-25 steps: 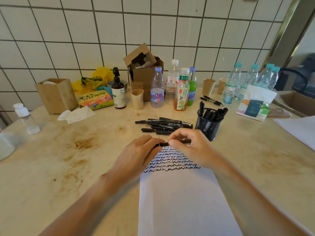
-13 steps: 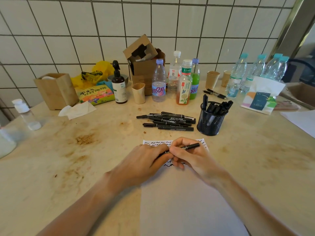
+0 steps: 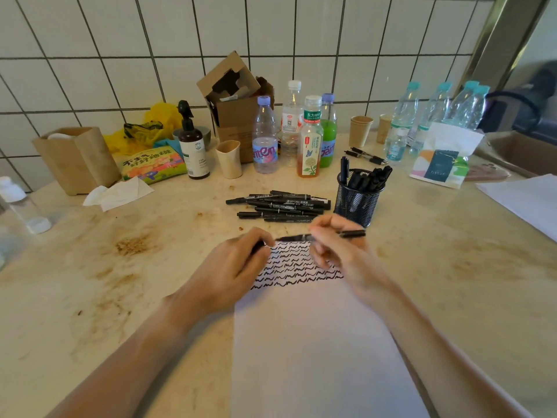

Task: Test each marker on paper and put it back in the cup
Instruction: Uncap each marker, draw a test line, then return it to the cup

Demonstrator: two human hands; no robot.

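The worktop [image 3: 452,282], stained beige, carries the white sheet of paper [image 3: 313,342] in front of the person, and more of the wavy black test lines at its far end show now than half a second ago, since the two hands have drawn apart and uncovered them. The left hand [image 3: 232,273] has slid to the left edge of the paper; its fingers [image 3: 259,245] are curled round something small and dark, most likely the cap, though it is too hidden to tell for sure. The right hand [image 3: 337,251] has moved right and slightly up, and it pinches the marker [image 3: 319,235] between thumb and fingers near the middle of the barrel. The marker's long axis lies almost level, running left to right across the view just above the top rows of scribbles: its thin tip end points left toward the left hand, with a small gap between them where earlier they met, and its butt end points right toward the mesh cup [image 3: 357,200]. That cup stands just beyond the right hand, holding several black markers upright or leaning. Left of the cup a loose pile of markers [image 3: 280,206] lies on the worktop, their barrels also running left to right.
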